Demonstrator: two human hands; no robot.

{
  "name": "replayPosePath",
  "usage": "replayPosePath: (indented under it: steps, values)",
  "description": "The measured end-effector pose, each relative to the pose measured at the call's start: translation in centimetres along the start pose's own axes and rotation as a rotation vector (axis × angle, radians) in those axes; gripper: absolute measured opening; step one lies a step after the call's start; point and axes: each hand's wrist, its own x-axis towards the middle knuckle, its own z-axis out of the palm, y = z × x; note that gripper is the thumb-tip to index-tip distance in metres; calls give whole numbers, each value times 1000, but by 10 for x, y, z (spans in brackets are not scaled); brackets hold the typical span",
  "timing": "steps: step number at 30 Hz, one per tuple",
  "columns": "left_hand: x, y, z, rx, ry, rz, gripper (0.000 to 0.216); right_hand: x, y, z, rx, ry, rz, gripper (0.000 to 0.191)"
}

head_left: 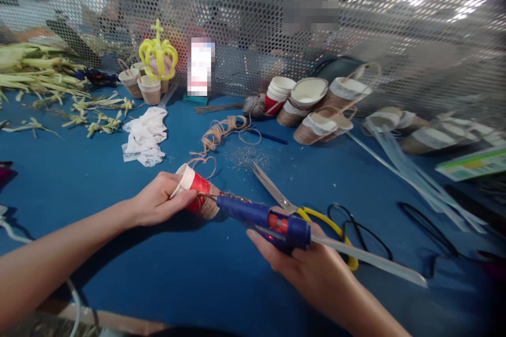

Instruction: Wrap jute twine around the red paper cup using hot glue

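My left hand (160, 201) is closed around a red and white paper cup (195, 186) lying on its side, its lower part wrapped in brown twine. My right hand (304, 263) grips a blue hot glue gun (263, 218) with a clear glue stick (371, 260) poking out behind. The gun's nozzle touches the cup at the edge of the twine wrap. A loose strand of twine (219, 134) runs from the cup back across the blue table (118, 179).
Yellow-handled scissors (284, 202) lie just beyond the glue gun, next to black cables (367, 231). Twine-wrapped cups (320, 110) lie at the back right, more cups and a yellow crown (158, 55) at the back left. White lace (144, 137), green leaves (39, 76), a perforated metal screen behind.
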Motion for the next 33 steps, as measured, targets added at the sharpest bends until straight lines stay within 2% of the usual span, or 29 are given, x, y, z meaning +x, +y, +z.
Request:
replayPosePath:
  steps: [5, 10, 17, 23, 28, 33]
  values:
    - [-1, 0, 1, -109, 9, -65, 37, -1, -2, 0, 114, -115, -4, 11]
    - [0, -2, 3, -125, 38, -76, 40, -2, -3, 0, 171, -233, 54, 16]
    - [-1, -1, 2, -95, 17, -67, 34, -1, -2, 0, 171, -132, 49, 10]
    - [-2, -3, 2, -74, 37, -40, 37, -1, -3, -2, 158, -232, 48, 15]
    - [-1, -3, 1, -35, 23, 21, 35, -2, -2, -2, 148, -198, 70, 14]
    - [0, -3, 1, 10, 23, 21, 39, 0, -3, -2, 166, -243, 40, 15]
